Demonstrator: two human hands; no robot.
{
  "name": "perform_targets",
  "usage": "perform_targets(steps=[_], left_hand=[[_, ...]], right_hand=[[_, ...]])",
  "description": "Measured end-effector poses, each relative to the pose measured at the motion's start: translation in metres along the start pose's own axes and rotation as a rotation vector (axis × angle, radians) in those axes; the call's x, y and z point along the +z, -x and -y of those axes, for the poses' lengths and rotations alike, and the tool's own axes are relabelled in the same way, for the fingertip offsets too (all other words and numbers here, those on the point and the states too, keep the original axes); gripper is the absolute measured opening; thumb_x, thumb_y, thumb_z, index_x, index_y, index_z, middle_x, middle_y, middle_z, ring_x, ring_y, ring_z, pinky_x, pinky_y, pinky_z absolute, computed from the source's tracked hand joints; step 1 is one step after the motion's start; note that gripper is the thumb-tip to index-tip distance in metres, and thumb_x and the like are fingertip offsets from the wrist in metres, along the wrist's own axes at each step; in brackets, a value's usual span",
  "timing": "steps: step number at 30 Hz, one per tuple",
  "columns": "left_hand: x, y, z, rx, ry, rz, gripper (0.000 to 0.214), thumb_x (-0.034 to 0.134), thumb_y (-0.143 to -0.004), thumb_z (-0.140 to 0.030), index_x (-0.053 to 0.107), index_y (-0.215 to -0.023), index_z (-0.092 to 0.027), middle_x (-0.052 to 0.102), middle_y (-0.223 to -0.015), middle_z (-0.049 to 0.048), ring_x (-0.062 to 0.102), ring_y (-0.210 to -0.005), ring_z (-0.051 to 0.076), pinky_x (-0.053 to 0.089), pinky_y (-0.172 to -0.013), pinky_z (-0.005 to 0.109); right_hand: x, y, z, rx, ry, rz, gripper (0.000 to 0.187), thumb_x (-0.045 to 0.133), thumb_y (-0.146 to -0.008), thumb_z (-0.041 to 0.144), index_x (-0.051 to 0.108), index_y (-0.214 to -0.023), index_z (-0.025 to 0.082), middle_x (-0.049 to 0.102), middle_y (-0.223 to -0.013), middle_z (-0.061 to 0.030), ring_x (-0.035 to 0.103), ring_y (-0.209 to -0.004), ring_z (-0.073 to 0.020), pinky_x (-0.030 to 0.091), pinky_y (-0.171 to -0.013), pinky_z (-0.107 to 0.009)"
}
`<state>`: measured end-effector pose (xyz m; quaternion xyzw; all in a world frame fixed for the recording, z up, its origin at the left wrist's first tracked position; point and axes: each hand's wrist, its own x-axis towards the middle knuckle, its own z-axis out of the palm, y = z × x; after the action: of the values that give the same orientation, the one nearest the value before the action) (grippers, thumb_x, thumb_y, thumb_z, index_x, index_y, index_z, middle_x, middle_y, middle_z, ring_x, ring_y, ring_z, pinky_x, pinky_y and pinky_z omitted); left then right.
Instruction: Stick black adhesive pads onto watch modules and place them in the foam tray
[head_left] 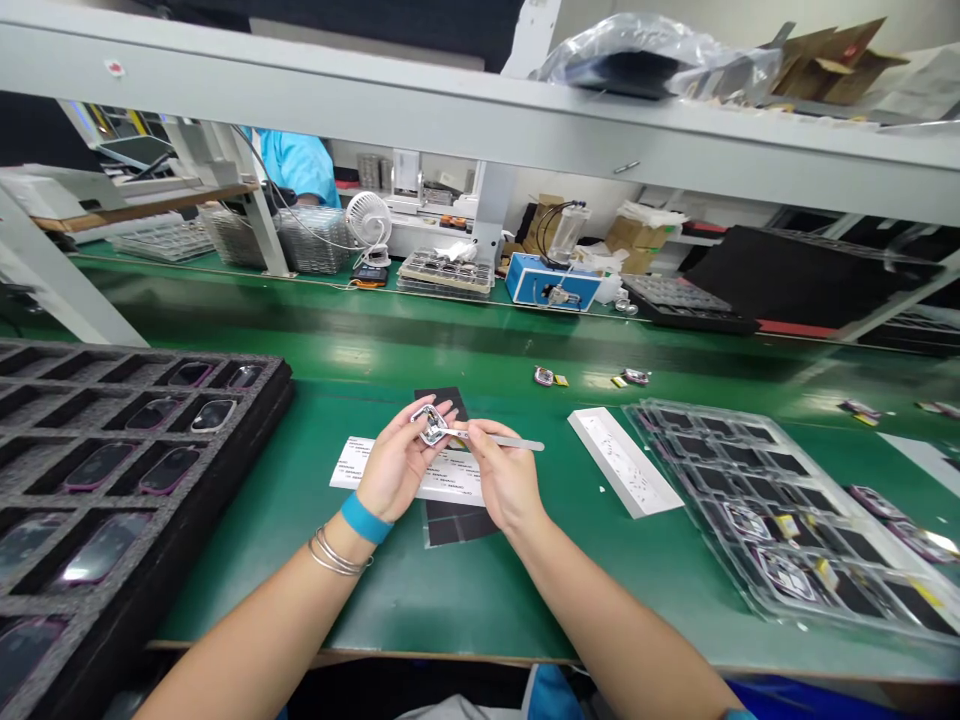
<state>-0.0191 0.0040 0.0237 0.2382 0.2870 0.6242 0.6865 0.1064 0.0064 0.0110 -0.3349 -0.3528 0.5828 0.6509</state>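
Held in my left hand (394,460) is a small open watch case (429,424), with its inner parts showing. My right hand (506,475) grips a pair of metal tweezers (510,441), whose tips reach to the edge of the case. Thumb and fingers are closed on both things. Beneath my hands lie a white sheet of printed labels (457,485) and a dark sheet (454,525) that is partly covered. Whether the tweezer tips pinch a part is too small to tell.
To the left stands a black foam tray (247,420) with several watch bodies. A shallow white box (626,462) with tiny pieces and clear plastic trays (720,530) lie to the right. Watch units (545,377) rest on the green line behind; a blue machine (551,282) stands farther back.
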Motion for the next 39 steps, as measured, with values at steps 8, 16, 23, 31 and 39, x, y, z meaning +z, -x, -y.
perform_targets(steps=[8, 16, 23, 31, 39], left_hand=[[0.0002, 0.0007, 0.0014, 0.006, 0.036, 0.012, 0.034, 0.057, -0.082, -0.013, 0.056, -0.116, -0.012, 0.063, -0.119, 0.0147, 0.058, -0.112, 0.026, 0.043, -0.099, 0.042], [-0.0002, 0.0001, 0.0012, 0.016, 0.025, 0.016, 0.033, 0.057, -0.081, -0.013, 0.057, -0.114, -0.011, 0.062, -0.120, 0.0151, 0.058, -0.111, 0.026, 0.043, -0.099, 0.042], [-0.0027, -0.0003, 0.0035, 0.037, 0.006, 0.027, 0.034, 0.060, -0.080, -0.016, 0.059, -0.113, -0.013, 0.062, -0.120, 0.0144, 0.056, -0.114, 0.026, 0.042, -0.100, 0.042], [-0.0022, -0.0005, 0.0039, 0.040, -0.002, 0.026, 0.035, 0.060, -0.079, -0.017, 0.059, -0.113, -0.014, 0.062, -0.120, 0.0141, 0.056, -0.115, 0.027, 0.041, -0.100, 0.042], [-0.0016, 0.0006, 0.0050, 0.042, 0.010, 0.060, 0.045, 0.064, -0.069, -0.004, 0.058, -0.113, -0.014, 0.063, -0.119, 0.0139, 0.059, -0.110, 0.026, 0.040, -0.100, 0.042]], right_hand=[[-0.0020, -0.0008, 0.0006, -0.028, 0.028, 0.047, 0.015, 0.077, -0.065, 0.027, 0.067, -0.073, 0.019, 0.073, -0.081, -0.0050, 0.067, -0.086, -0.0223, 0.047, -0.093, -0.042], [-0.0030, -0.0030, 0.0015, -0.025, 0.032, 0.072, 0.015, 0.077, -0.064, 0.026, 0.067, -0.073, 0.018, 0.073, -0.081, -0.0052, 0.067, -0.086, -0.0231, 0.046, -0.094, -0.044], [-0.0036, -0.0027, -0.0013, -0.049, 0.049, 0.077, 0.014, 0.076, -0.066, 0.028, 0.067, -0.073, 0.019, 0.073, -0.082, -0.0050, 0.067, -0.087, -0.0240, 0.047, -0.094, -0.045], [-0.0033, -0.0028, -0.0031, -0.078, 0.072, 0.065, 0.014, 0.075, -0.067, 0.028, 0.067, -0.074, 0.019, 0.073, -0.082, -0.0052, 0.067, -0.087, -0.0236, 0.048, -0.091, -0.044], [-0.0093, -0.0029, -0.0062, -0.117, 0.227, 0.038, 0.016, 0.075, -0.068, 0.030, 0.068, -0.076, 0.018, 0.071, -0.085, -0.0071, 0.066, -0.084, -0.0233, 0.048, -0.088, -0.043]])
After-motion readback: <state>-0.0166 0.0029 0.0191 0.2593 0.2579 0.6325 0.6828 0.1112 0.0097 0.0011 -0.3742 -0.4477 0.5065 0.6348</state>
